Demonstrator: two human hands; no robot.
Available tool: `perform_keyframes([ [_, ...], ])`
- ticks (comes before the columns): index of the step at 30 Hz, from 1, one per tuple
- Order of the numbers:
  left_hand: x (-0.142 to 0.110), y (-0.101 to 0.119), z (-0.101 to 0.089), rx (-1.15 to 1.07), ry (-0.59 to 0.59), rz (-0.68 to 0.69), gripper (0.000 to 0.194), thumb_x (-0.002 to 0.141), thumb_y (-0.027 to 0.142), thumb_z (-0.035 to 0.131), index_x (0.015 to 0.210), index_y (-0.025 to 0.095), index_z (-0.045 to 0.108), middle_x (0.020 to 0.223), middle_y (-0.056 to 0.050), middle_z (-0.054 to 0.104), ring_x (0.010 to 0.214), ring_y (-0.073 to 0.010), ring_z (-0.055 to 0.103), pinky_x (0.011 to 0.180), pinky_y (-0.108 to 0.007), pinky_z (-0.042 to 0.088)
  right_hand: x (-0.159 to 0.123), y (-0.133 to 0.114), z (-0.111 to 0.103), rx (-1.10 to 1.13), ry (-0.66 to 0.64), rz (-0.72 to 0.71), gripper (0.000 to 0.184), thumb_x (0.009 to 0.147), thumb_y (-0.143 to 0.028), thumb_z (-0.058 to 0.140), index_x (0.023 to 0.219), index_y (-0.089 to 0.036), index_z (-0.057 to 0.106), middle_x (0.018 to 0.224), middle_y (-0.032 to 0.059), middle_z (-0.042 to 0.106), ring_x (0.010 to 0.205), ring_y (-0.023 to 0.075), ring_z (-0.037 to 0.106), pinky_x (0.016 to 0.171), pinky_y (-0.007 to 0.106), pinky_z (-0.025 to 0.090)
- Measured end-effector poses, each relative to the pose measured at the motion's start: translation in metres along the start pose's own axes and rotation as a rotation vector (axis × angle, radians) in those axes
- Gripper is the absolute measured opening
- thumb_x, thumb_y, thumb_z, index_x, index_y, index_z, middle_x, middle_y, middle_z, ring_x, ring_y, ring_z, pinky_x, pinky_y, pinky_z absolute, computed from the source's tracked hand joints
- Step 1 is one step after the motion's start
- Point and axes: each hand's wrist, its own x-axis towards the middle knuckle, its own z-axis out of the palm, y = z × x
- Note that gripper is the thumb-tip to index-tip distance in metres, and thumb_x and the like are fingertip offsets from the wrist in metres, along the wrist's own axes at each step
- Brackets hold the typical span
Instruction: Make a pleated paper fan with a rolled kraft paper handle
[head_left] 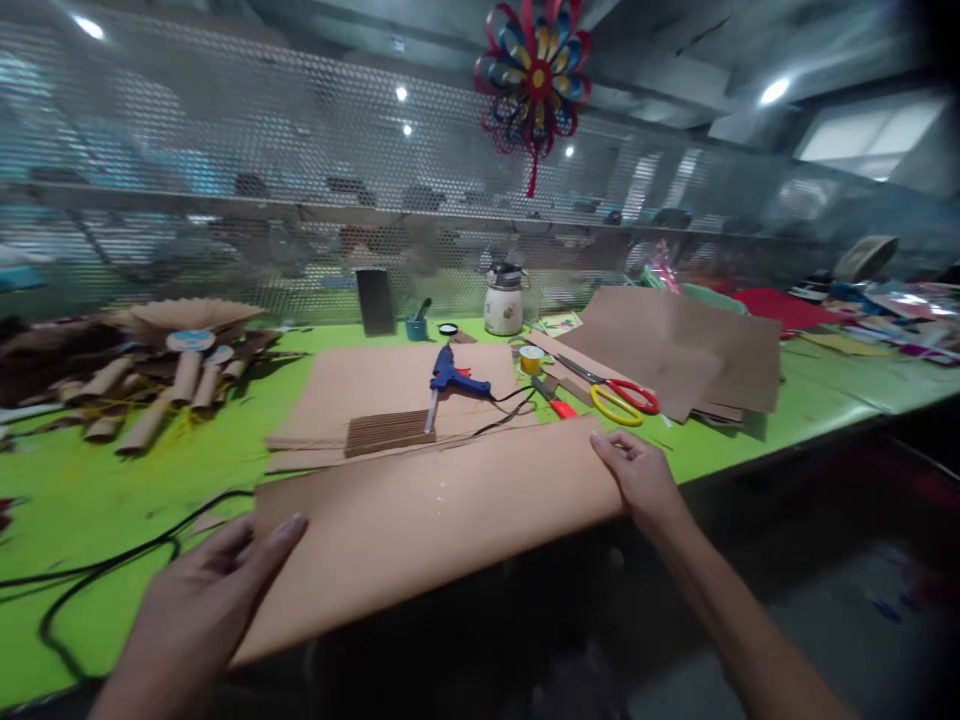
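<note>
A long sheet of brown kraft paper (450, 520) spans between my two hands at the table's front edge. My left hand (202, 590) grips its left end, thumb on top and fingers underneath. At the right end, my right hand (634, 465) pinches the upper corner between thumb and fingers. Small shiny specks show near the sheet's middle. Just behind it lie a pleated strip of brown paper (390, 432) and a blue glue gun (456, 376) on more flat kraft sheets (322, 400).
Red-and-yellow-handled scissors (619, 398), a red-handled cutter (553, 398) and a yellow spool (531, 360) sit beyond the sheet. Rolled paper pieces (186, 378) crowd the left. Black cords (135, 550) cross the green table (45, 480). A bottle (503, 305) stands at the back, stacked brown paper (675, 345) right.
</note>
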Motion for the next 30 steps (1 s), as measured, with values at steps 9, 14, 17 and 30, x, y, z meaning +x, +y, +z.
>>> perform_keyframes([
  [9,0.000,0.002,0.007,0.110,-0.106,0.134,0.045,0.077,0.060,0.053,0.072,0.018,0.068,0.060,0.001,0.063,0.059,-0.0172,0.056,0.051,-0.023,0.037,0.019,0.019,-0.015,-0.430,-0.062,-0.162,0.043,0.080,-0.061,0.059,0.066,-0.020,0.059,0.051,-0.0023,0.052,0.050,0.0135,0.044,0.046,0.025,0.033],
  [14,-0.003,-0.003,0.009,0.203,-0.015,0.218,0.045,0.081,0.058,0.051,0.058,0.020,0.054,0.052,0.003,0.048,0.054,-0.0137,0.046,0.051,-0.024,0.031,0.018,0.018,-0.017,-0.538,-0.032,-0.217,0.041,0.084,-0.059,0.054,0.070,-0.020,0.059,0.054,-0.0011,0.055,0.052,0.0154,0.048,0.050,0.027,0.037],
  [17,-0.005,-0.002,0.008,0.192,-0.044,0.258,0.044,0.081,0.057,0.051,0.057,0.020,0.048,0.051,0.004,0.043,0.052,-0.0128,0.043,0.050,-0.024,0.029,0.014,0.015,-0.018,-0.542,-0.035,-0.217,0.041,0.082,-0.060,0.054,0.068,-0.021,0.056,0.053,-0.0015,0.054,0.052,0.0158,0.048,0.051,0.027,0.038],
  [30,-0.002,0.009,0.012,0.163,-0.183,0.176,0.046,0.078,0.062,0.048,0.057,0.020,0.049,0.052,0.004,0.045,0.054,-0.0140,0.045,0.051,-0.024,0.029,0.020,0.015,-0.032,-0.654,-0.179,-0.112,0.045,0.079,-0.065,0.053,0.064,-0.022,0.054,0.052,-0.0015,0.052,0.052,0.0174,0.050,0.049,0.027,0.036],
])
